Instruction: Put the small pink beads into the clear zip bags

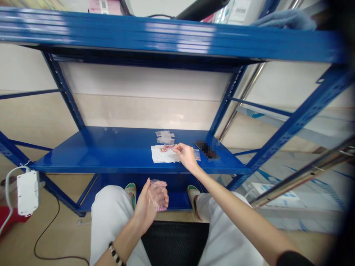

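Note:
Above my lap, my left hand (146, 205) holds a small clear plastic bag (157, 193), with a few pink bits showing at its bottom. My right hand (187, 156) reaches over the blue shelf (122, 149), thumb and fingertips pinched at the edge of a little heap of small pink pieces (165, 148). Whatever is between those fingertips is too small to make out. The heap lies on a white sheet of paper or tissue (159, 157). Just behind the sheet are several flat clear bags (165, 138). Another clear bag (197, 154) with pink contents is partly hidden by my right hand.
A dark flat object like a phone (208, 150), partly blurred, lies right of the sheet. Blue uprights (294, 118) frame the shelf, and a thick upper beam (124, 33) crosses above. A white power strip (28, 193) hangs at the left, with a black cable (47, 236) on the floor.

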Motion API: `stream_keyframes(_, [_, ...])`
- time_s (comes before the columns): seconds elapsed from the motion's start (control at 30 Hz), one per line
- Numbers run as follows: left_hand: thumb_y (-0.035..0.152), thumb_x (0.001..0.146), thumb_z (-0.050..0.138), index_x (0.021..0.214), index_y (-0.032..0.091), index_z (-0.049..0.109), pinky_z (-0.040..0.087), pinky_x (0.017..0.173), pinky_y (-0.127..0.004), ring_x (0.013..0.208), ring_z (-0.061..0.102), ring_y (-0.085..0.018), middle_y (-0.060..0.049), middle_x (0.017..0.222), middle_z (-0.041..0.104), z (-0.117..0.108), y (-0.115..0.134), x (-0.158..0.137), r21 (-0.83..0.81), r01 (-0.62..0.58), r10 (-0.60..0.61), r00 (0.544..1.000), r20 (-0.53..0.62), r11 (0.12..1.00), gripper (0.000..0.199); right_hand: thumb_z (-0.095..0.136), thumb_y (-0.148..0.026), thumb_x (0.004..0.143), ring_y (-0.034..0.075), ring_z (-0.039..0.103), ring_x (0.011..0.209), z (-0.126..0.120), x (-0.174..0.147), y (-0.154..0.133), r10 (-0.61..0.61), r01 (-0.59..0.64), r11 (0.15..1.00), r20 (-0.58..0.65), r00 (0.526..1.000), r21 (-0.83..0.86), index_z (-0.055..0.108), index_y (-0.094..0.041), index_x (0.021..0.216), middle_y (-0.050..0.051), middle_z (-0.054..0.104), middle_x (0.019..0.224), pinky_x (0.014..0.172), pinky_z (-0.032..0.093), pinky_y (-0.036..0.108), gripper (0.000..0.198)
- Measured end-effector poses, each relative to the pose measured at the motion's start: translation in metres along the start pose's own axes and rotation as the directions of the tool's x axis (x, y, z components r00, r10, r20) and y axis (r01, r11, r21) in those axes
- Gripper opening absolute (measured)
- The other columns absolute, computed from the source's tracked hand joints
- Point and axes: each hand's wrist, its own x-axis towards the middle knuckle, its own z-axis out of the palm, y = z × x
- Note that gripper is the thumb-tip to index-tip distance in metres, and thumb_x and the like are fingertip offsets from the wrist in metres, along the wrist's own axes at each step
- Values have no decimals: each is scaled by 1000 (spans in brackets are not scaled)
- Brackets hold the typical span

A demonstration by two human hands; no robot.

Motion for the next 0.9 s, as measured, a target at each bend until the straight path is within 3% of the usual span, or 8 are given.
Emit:
stream_keyframes(0.07, [61, 95, 46, 104, 11, 69, 48, 63, -29, 69, 62, -19, -9, 80, 65, -2, -3, 1, 77, 16, -17, 1000, 8, 997, 56, 69, -31, 84, 19, 63, 73, -5, -37, -16, 23, -21, 955, -3, 1000, 294, 68, -17, 78, 4, 70, 77, 71, 47, 30, 15])
stream_keyframes(0.17, [68, 91, 46, 102, 10, 69, 46, 61, -28, 66, 62, -18, -9, 77, 66, -8, -12, 5, 319, 27, -42, 998, 40, 947, 64, 76, -40, 79, 18, 63, 73, -8, -105, -38, 142, -169, 792, 92, 986, 587, 69, -17, 82, 5, 72, 81, 68, 47, 29, 24])
stream_keyframes(0.27, [75, 87, 45, 97, 10, 68, 44, 58, -26, 62, 61, -17, -9, 75, 67, -11, -23, 11, 508, 44, -71, 997, 34, 860, 70, 78, -42, 77, 19, 64, 75, -10, -162, -47, 279, -294, 676, 134, 951, 675, 70, -18, 83, 5, 72, 82, 68, 47, 29, 27])
stream_keyframes(0.33, [76, 86, 45, 97, 12, 67, 44, 59, -25, 62, 62, -16, -9, 77, 68, -8, -30, 14, 538, 69, -96, 995, 23, 840, 69, 78, -42, 78, 19, 64, 76, -13, -181, -46, 337, -331, 654, 130, 932, 681, 71, -18, 83, 6, 72, 82, 67, 46, 29, 26])
stream_keyframes(0.5, [73, 87, 47, 97, 11, 68, 44, 61, -25, 64, 63, -16, -8, 76, 68, 7, -40, 17, 585, 31, -113, 988, 103, 811, 66, 79, -41, 77, 19, 61, 73, -24, -176, -27, 318, -282, 717, 62, 946, 637, 73, -18, 82, 6, 71, 82, 66, 44, 30, 25])
stream_keyframes(0.6, [73, 87, 46, 99, 11, 69, 44, 61, -25, 64, 62, -15, -8, 76, 67, 12, -41, 11, 572, 58, -136, 986, 96, 818, 67, 78, -42, 78, 18, 59, 70, -29, -169, -21, 287, -247, 762, 30, 958, 599, 74, -18, 84, 6, 72, 84, 62, 42, 30, 25])
stream_keyframes(0.8, [69, 90, 46, 98, 12, 70, 39, 63, -24, 68, 59, -15, -8, 77, 68, 10, -38, -3, 615, 41, -88, 995, 45, 787, 63, 75, -39, 83, 17, 55, 68, -32, -178, -35, 129, -137, 851, 51, 990, 507, 76, -21, 85, 4, 71, 79, 62, 38, 31, 18])
stream_keyframes(0.9, [67, 91, 46, 97, 13, 69, 39, 62, -23, 70, 60, -15, -8, 79, 69, 8, -37, -8, 577, 39, -95, 993, 67, 816, 59, 75, -35, 84, 18, 56, 71, -32, -182, -44, 93, -115, 864, 70, 993, 490, 76, -22, 85, 3, 70, 79, 64, 38, 32, 13])
